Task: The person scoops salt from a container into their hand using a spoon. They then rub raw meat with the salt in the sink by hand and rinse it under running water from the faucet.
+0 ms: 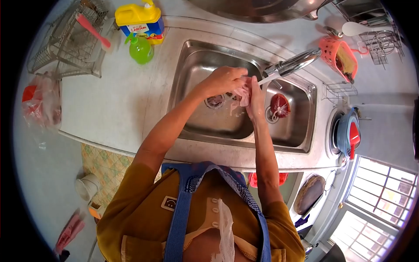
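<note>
Both of my hands hold a pale pink, wet, soft piece (242, 92), perhaps meat, over the larger basin of the steel sink (196, 118). My left hand (227, 81) comes from the left with its fingers bent over the top of the piece. On its right side, my right hand (256, 100) presses against it with the fingers pointing up. The faucet (292, 63) reaches in from the right, its spout end close to my right fingertips. Below the hands, the drain (214, 101) shows in part.
A dark red item in clear plastic (280, 106) lies in the smaller basin. Left are a green pump bottle (141, 50), a yellow jug (139, 19), a dish rack (70, 48) and a plastic bag (43, 102). Right are a pink basket (338, 56) and blue basin (345, 131).
</note>
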`<state>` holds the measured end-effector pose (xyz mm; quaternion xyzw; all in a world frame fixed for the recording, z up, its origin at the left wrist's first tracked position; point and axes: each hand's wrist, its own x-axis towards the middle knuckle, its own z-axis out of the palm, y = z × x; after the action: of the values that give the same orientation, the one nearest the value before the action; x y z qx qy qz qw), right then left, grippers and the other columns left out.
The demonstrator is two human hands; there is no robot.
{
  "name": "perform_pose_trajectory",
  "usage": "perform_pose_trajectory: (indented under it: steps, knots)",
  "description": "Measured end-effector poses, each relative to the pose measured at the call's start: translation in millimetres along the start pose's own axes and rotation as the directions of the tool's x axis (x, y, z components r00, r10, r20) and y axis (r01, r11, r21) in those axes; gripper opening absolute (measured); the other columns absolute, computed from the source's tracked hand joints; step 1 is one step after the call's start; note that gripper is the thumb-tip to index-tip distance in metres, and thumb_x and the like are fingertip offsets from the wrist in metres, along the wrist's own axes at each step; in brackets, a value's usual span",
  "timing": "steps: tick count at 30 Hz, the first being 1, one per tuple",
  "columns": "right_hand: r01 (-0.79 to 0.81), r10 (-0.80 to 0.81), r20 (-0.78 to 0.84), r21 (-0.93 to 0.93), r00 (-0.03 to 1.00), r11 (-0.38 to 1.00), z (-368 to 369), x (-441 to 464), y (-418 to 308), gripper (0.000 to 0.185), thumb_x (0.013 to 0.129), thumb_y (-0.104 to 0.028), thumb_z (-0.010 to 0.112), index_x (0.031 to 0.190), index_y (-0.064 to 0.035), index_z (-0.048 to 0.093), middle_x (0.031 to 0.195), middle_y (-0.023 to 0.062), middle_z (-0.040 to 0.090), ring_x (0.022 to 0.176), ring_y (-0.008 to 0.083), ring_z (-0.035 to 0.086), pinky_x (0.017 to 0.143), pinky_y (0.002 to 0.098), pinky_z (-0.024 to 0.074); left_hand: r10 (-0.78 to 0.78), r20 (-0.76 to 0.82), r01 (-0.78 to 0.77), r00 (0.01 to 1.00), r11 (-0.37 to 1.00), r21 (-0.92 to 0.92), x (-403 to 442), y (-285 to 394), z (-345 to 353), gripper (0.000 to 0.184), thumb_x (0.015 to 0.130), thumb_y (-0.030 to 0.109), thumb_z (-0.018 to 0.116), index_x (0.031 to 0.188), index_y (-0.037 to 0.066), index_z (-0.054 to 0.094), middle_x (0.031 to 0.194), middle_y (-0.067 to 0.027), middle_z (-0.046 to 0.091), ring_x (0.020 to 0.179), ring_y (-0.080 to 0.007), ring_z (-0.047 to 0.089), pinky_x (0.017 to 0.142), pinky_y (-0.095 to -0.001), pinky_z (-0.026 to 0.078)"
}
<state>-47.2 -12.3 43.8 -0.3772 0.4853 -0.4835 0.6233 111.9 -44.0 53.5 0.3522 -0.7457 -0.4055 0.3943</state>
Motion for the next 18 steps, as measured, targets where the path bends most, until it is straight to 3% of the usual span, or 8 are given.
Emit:
perform_pose_trajectory:
  steps: [3,6,7,12,13,14,16,18]
  knots:
    - [-0.220,0.204,0.245,0.039,0.948,0.975,-7,-7,1,0.037,0.090,-0.036,0.049,0.104,-0.0024,0.054,0.076,0.0005,0.056,0.058,0.0081,0.052,0.050,0.0202,0.0433,-0.031,0.079,0.023,0.996,0.995,0.095,3,16,-15,0.030,0.079,0.018,0.059,0.100,0.000,0.050,0.072,-0.0175,0.058,0.064,-0.0256,0.059,0.059,-0.0337,0.043]
    - [-0.148,0.179,0.348,-0.112,0.920,0.983,-3,-13,-19,0.033,0.088,-0.031,0.053,0.104,-0.0023,0.055,0.076,-0.0007,0.056,0.059,0.0056,0.050,0.049,0.0203,0.0421,-0.066,0.173,0.043,0.983,0.990,0.131,5,0,-25,0.037,0.079,0.023,0.059,0.106,-0.002,0.054,0.081,-0.0165,0.063,0.070,-0.0233,0.061,0.066,-0.0313,0.046]
    - [-0.182,0.260,0.228,-0.314,0.938,0.932,9,-19,-29,0.028,0.086,-0.025,0.056,0.102,-0.0026,0.057,0.076,-0.0016,0.056,0.057,0.0037,0.048,0.046,0.0183,0.0391,0.095,0.178,-0.076,0.979,0.991,-0.111,7,-20,-23,0.037,0.081,0.024,0.059,0.106,-0.003,0.055,0.084,-0.0145,0.064,0.072,-0.0203,0.062,0.068,-0.0305,0.046]
    - [-0.068,0.184,0.282,-0.377,0.942,0.924,4,-10,-25,0.022,0.086,-0.023,0.057,0.100,-0.0055,0.058,0.074,-0.0022,0.055,0.056,0.0036,0.048,0.043,0.0172,0.0411,-0.203,0.286,0.322,0.936,0.823,-0.469,-4,-34,-43,0.034,0.087,0.029,0.052,0.096,-0.002,0.063,0.084,-0.0091,0.064,0.078,-0.0133,0.061,0.079,-0.0270,0.045]
    - [-0.063,0.152,0.260,-0.321,0.954,0.945,6,-12,-31,0.022,0.086,-0.023,0.056,0.099,-0.0060,0.058,0.073,-0.0022,0.055,0.055,0.0042,0.048,0.043,0.0174,0.0420,-0.227,0.245,0.334,0.942,0.618,-0.711,-11,-58,-34,0.033,0.088,0.030,0.050,0.097,0.001,0.063,0.084,-0.0089,0.063,0.079,-0.0165,0.061,0.083,-0.0282,0.045]
    - [-0.068,0.158,0.260,-0.324,0.953,0.943,13,-16,-40,0.022,0.086,-0.023,0.056,0.099,-0.0060,0.058,0.073,-0.0022,0.055,0.055,0.0042,0.048,0.043,0.0174,0.0420,-0.231,0.243,0.335,0.942,0.614,-0.715,-21,-82,-22,0.033,0.088,0.030,0.050,0.097,0.001,0.063,0.084,-0.0089,0.063,0.079,-0.0165,0.061,0.083,-0.0282,0.045]
    - [-0.165,0.213,0.163,-0.266,0.963,0.950,31,-28,-66,0.020,0.087,-0.023,0.055,0.098,-0.0065,0.058,0.071,-0.0023,0.053,0.055,0.0050,0.049,0.044,0.0191,0.0433,-0.376,0.314,0.385,0.872,0.130,-0.913,-34,-121,-3,0.030,0.087,0.027,0.051,0.099,0.001,0.061,0.086,-0.0092,0.062,0.083,-0.0200,0.060,0.085,-0.0306,0.045]
    - [-0.140,0.184,0.171,-0.242,0.968,0.960,41,-35,-81,0.019,0.088,-0.023,0.054,0.097,-0.0065,0.057,0.072,-0.0019,0.053,0.054,0.0052,0.049,0.045,0.0192,0.0428,-0.284,0.141,0.304,0.948,0.691,-0.656,-55,-146,33,0.031,0.081,0.019,0.056,0.107,0.002,0.056,0.093,-0.0082,0.058,0.089,-0.0176,0.057,0.084,-0.0309,0.045]
